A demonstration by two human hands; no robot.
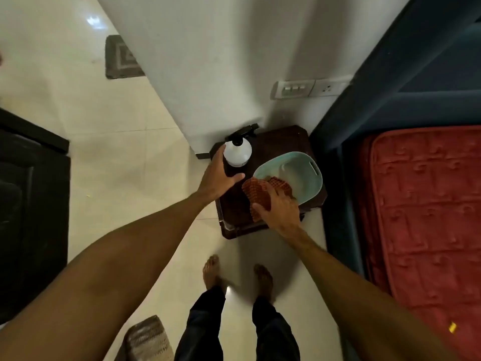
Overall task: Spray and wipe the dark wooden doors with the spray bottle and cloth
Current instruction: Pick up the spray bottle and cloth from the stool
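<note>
A: What's nearest to me?

B: Your bare feet (211, 269), on the pale floor (130, 178) with the toes toward the tabletop (281, 144). A grey near mat (148, 340) lies low on your left, just beside your left leg.

A: And my hands?

B: Both reach out over that small dark tabletop. Your right hand (278, 204) grips the cloth (256, 191), with the thumb laid across it and the fingers curled into its folds. The cloth is rust-orange with a waffle weave. Its far part lies over the near rim of the basin (307, 173), and its near part rests on the tabletop.

A: The left?

B: Your left hand (217, 175) is spread wide and holds nothing. Its forefinger runs up the left side of the bottle (237, 152) and its thumb points at the near side. I cannot tell whether skin meets plastic.

A: Where's the bottle?

B: It stands upright at the far left corner of the tabletop. The body is white and the black trigger head points away from you. The pale green basin sits just to its right.

A: Beyond that?

B: The tabletop stands in a corner of the white wall (208, 61), with switches (292, 88) above it. The bed (426, 217), under a red cover, runs along your right. The door (31, 204), dark and panelled, stands at your far left, well apart from the tabletop. A far mat (121, 57) lies past the wall's edge.
</note>
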